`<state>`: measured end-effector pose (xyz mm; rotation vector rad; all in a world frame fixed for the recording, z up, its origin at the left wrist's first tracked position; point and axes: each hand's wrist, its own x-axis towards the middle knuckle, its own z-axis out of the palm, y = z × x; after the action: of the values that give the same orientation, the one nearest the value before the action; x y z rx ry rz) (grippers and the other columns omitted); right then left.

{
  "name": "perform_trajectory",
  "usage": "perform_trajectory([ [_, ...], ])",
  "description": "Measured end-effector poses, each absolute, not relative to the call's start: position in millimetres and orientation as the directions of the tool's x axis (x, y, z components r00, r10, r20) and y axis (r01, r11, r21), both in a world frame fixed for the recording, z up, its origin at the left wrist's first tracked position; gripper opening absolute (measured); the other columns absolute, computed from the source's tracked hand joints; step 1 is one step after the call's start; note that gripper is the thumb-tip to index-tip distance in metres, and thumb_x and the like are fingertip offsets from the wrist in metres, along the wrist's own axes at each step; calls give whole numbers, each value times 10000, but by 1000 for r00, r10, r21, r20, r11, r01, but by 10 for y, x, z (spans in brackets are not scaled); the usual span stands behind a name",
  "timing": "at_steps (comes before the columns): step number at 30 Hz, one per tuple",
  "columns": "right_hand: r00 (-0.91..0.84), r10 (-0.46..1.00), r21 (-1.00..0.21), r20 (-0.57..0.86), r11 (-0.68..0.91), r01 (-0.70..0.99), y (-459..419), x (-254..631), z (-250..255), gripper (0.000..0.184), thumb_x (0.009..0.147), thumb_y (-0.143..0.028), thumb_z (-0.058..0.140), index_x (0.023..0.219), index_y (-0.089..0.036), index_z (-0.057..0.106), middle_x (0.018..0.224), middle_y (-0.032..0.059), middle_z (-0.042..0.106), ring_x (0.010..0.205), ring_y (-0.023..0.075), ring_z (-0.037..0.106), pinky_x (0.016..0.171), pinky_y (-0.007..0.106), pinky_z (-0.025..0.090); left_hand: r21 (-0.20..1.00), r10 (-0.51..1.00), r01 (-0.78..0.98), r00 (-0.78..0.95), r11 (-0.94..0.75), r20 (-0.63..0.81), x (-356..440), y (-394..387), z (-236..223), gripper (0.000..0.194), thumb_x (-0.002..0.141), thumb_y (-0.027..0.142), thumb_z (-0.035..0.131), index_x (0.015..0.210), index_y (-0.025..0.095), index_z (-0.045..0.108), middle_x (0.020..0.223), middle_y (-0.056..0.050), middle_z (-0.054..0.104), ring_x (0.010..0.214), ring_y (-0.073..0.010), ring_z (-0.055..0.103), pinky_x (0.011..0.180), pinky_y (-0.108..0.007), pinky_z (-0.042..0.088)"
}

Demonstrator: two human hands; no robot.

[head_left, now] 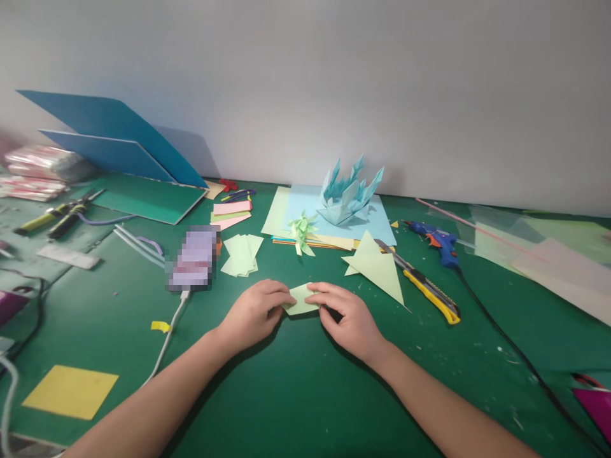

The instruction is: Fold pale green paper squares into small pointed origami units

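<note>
Between my two hands, low over the green table, is a small piece of pale green paper point(301, 301) with angled edges. My left hand point(256, 310) pinches its left end, thumb below and fingers on top. The right end is held the same way by my right hand point(347, 320). Just beyond my left hand lies a stack of pale green paper slips point(242, 256). Past my right hand are pale green paper triangles point(377, 270). A folded light green paper piece point(302, 233) and a blue origami piece with upright points point(347, 197) sit farther back on coloured sheets point(277, 213).
To the right lie a yellow utility knife point(432, 296) and a blue glue gun point(439, 245) with a black cord. A phone point(193, 257), blurred out, trails a white cable on the left. Pliers point(67, 213), blue boards point(128, 140) and a yellow sheet point(71, 391) are farther left.
</note>
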<state>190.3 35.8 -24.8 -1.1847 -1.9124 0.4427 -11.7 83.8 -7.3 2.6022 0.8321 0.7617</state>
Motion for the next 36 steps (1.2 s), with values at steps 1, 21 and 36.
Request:
perform_trajectory([
  [1, -222, 859, -648, 462, 498, 577, 359, 1903, -248, 285, 803, -84, 431, 891, -196, 678, 1080, 92, 674, 994, 198, 628, 853, 356, 515, 426, 600, 443, 702, -789, 382, -120, 829, -53, 280, 746, 17, 448, 855, 182, 645, 884, -61, 675, 823, -175, 616, 754, -325, 516],
  [21, -363, 834, -492, 415, 541, 682, 326, 1939, -219, 241, 921, -184, 442, 874, -173, 678, 785, 60, 627, 738, 183, 522, 654, 310, 438, 315, 522, 428, 782, -847, 341, -79, 791, -31, 164, 847, 278, 560, 752, 156, 613, 763, -40, 659, 739, -166, 584, 686, -295, 486],
  [36, -351, 864, -570, 360, 502, 651, 355, 1976, -184, 232, 922, -206, 455, 768, -194, 629, 755, 37, 633, 720, 168, 549, 678, 308, 447, 281, 545, 471, 774, -836, 323, -6, 733, -2, 258, 905, 182, 432, 748, 158, 634, 728, -44, 649, 715, -160, 567, 665, -296, 490],
])
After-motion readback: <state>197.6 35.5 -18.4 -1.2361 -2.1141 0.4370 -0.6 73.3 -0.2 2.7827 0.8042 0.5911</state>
